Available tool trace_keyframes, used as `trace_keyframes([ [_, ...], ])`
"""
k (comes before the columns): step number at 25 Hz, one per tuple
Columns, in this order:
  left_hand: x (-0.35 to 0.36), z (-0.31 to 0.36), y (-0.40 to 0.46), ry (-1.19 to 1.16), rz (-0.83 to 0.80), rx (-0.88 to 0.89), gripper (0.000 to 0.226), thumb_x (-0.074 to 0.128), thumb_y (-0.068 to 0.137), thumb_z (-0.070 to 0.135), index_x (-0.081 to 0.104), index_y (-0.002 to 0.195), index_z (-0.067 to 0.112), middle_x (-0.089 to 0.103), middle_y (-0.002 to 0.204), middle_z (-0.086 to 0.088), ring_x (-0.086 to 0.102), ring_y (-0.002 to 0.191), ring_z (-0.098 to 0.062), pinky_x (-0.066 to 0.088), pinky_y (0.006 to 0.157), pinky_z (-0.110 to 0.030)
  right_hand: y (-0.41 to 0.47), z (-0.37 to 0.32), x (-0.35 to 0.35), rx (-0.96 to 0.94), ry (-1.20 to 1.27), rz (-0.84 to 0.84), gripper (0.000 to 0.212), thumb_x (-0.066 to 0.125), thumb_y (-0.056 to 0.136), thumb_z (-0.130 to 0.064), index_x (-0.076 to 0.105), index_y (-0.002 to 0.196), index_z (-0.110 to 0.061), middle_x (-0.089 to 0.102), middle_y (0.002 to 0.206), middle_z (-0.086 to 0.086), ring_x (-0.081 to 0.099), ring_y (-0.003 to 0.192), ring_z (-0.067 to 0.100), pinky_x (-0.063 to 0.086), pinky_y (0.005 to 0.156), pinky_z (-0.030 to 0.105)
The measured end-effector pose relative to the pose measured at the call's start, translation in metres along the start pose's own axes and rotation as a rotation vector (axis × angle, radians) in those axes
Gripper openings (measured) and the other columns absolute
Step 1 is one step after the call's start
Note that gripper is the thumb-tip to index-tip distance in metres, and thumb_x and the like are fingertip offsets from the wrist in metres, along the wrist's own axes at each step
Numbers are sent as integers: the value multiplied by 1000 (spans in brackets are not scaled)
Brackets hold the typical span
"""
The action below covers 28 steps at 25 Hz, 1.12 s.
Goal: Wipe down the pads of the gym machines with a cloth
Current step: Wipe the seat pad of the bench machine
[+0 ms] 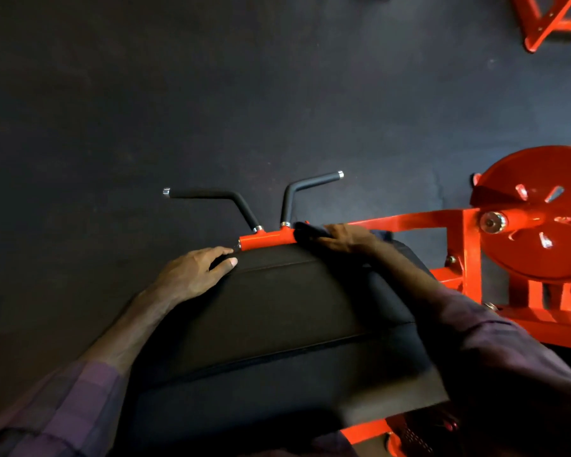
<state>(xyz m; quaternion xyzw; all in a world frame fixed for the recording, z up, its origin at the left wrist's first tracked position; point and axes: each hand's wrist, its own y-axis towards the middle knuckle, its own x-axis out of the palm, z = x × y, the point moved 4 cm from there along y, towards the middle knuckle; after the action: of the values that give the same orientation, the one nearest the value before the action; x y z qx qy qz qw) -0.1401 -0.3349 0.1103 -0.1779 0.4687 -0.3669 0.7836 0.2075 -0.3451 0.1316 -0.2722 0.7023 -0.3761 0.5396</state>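
A black padded machine pad (277, 324) slopes away from me, filling the lower middle of the head view. My left hand (192, 272) rests on its upper left edge, fingers and thumb straight, holding nothing. My right hand (343, 239) presses a dark cloth (307, 233) against the pad's top right corner, beside the orange bar (264, 240). The fingers lie over the cloth, which partly covers the bar's right end.
Two black bent handles (211, 196) (310, 186) rise from the orange bar. An orange frame (462, 258) with a round orange plate (541, 212) stands to the right. Another orange frame (548, 21) sits at the top right. Dark rubber floor (145, 94) lies beyond.
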Motion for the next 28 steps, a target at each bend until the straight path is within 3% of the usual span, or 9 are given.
trace_keyframes([
  [2, -3, -6, -14, 12, 19, -9, 52, 36, 107, 63, 48, 152, 40, 51, 156, 12, 49, 141, -16, 41, 105, -39, -9, 28, -6, 83, -30, 34, 69, 40, 99, -75, 56, 145, -27, 62, 146, 13, 59, 132, 34, 45, 109, 46],
  [5, -5, -13, -28, 29, 47, 6, 54, 32, 109, 60, 44, 156, 38, 48, 158, 12, 45, 145, -16, 36, 113, -41, -18, 10, -3, 97, -88, 102, 99, 19, 74, -94, 49, 149, -39, 57, 152, 5, 52, 140, 34, 37, 114, 57],
  [8, -3, -16, -29, 51, 61, 25, 54, 31, 109, 60, 43, 157, 38, 47, 160, 11, 44, 146, -17, 34, 116, -45, -15, -42, 15, 9, -134, 74, 76, 29, 92, -87, 32, 158, -51, 48, 159, 2, 44, 145, 37, 29, 117, 63],
  [11, -1, -18, -29, 42, 81, 34, 53, 33, 109, 60, 43, 157, 38, 47, 158, 11, 44, 145, -19, 33, 115, -46, -7, -63, 23, -40, -119, 75, 92, 20, 79, -102, 23, 159, -56, 41, 162, -1, 39, 148, 39, 22, 117, 67],
  [14, -1, -28, -39, 9, 102, 28, 53, 35, 108, 60, 42, 157, 39, 45, 158, 13, 43, 144, -18, 33, 115, -48, 6, -29, 21, -9, -16, 39, 101, 9, 71, -107, 23, 159, -58, 50, 152, 6, 48, 141, 38, 34, 119, 57],
  [17, 3, -43, -53, -102, 157, 32, 51, 40, 108, 58, 46, 155, 38, 43, 158, 16, 41, 143, -15, 34, 117, -48, 30, -6, 23, 61, 137, 4, 91, 24, 71, -108, 30, 151, -65, 60, 147, 1, 62, 129, 28, 47, 112, 49],
  [20, 4, -47, -59, -204, 201, 48, 48, 48, 108, 52, 51, 152, 36, 45, 157, 16, 40, 143, -14, 35, 119, -44, 7, -73, 23, -31, -55, 53, 75, 30, 90, -92, 37, 153, -53, 54, 150, 3, 51, 139, 35, 37, 117, 55],
  [24, 3, -50, -61, -288, 229, 49, 46, 53, 107, 47, 54, 151, 34, 44, 157, 15, 38, 144, -10, 33, 120, -39, -3, -155, 34, -149, -162, 66, 77, 25, 91, -90, 34, 156, -51, 50, 154, -1, 45, 144, 35, 26, 119, 63],
  [28, 9, -65, -75, -473, 342, 17, 41, 59, 106, 38, 59, 146, 29, 49, 152, 12, 43, 143, -9, 35, 123, -41, 0, -183, 40, -245, -170, 22, 72, 28, 97, -84, 36, 157, -46, 53, 150, 4, 49, 142, 32, 29, 119, 58],
])
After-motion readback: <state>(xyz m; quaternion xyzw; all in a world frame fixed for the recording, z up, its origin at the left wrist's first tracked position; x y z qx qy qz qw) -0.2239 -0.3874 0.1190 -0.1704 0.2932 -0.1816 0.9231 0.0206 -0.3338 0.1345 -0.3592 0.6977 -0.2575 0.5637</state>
